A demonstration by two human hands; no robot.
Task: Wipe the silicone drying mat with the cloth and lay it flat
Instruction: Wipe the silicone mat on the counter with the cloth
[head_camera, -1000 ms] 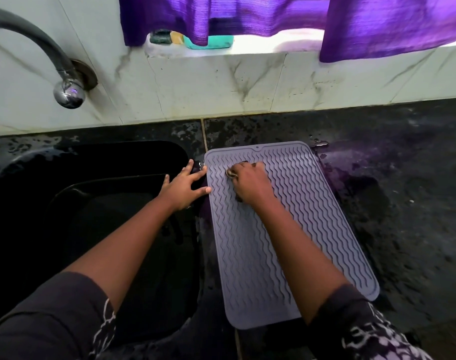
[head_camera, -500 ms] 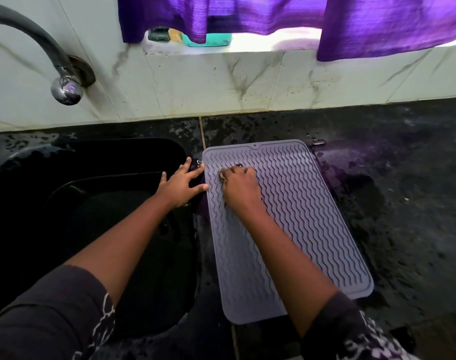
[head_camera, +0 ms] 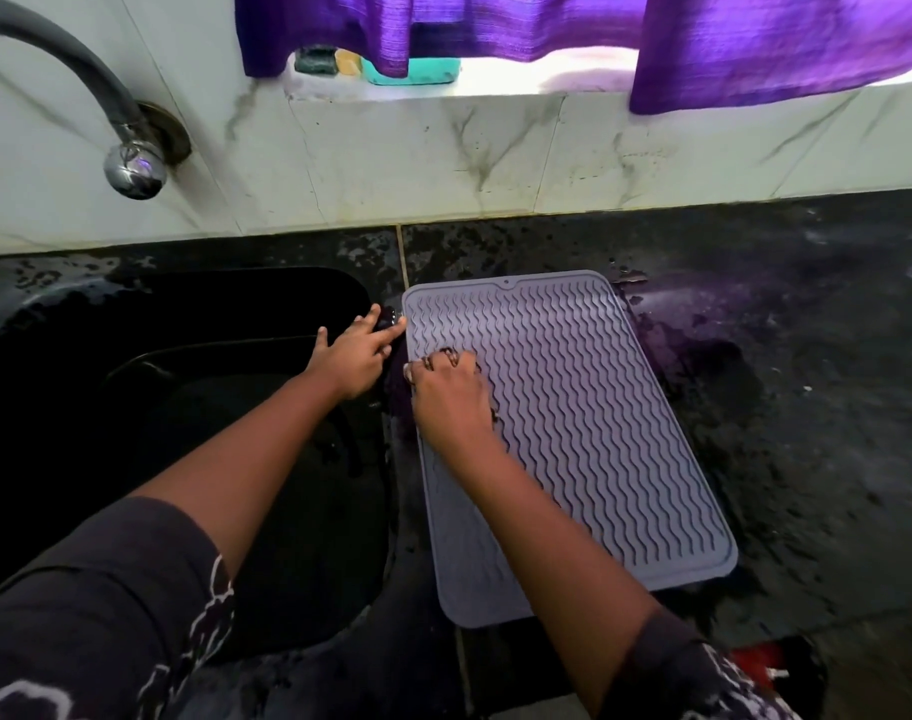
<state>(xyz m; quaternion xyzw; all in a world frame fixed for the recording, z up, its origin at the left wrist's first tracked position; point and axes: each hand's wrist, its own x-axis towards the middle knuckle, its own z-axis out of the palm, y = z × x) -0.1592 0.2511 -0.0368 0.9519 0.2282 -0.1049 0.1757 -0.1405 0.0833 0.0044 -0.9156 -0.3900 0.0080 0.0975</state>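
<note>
Silicone drying mat [head_camera: 589, 428], grey with wavy raised ribs, lies flat on the wet black stone counter [head_camera: 807, 387], just right of the black sink [head_camera: 194, 387]; its far short edge, with a small notch and hole, points toward the marble-patterned wall tiles [head_camera: 443, 163]. No brand mark, label or writing can be read on the mat or anywhere else.

The right hand [head_camera: 451, 394] presses down on the mat near its far left corner, fingers curled over a dark cloth [head_camera: 451, 354]. Only small scraps of the cloth show, at the fingertips and beside the wrist, so its colour and size are hard to tell. The left hand [head_camera: 357, 350] rests palm down, fingers spread and loosely extended, on the strip of counter between the sink and the mat. Its fingertips touch the mat's left edge near the far corner, and it grips nothing.

A dark curved tap [head_camera: 79, 80] with a chrome knob juts from the wall at far left. Purple curtains [head_camera: 755, 39] hang over the window ledge, where a teal soap dish [head_camera: 417, 72] and a green-and-yellow sponge [head_camera: 329, 60] sit. Both forearms come from dark sleeves with a white print.
</note>
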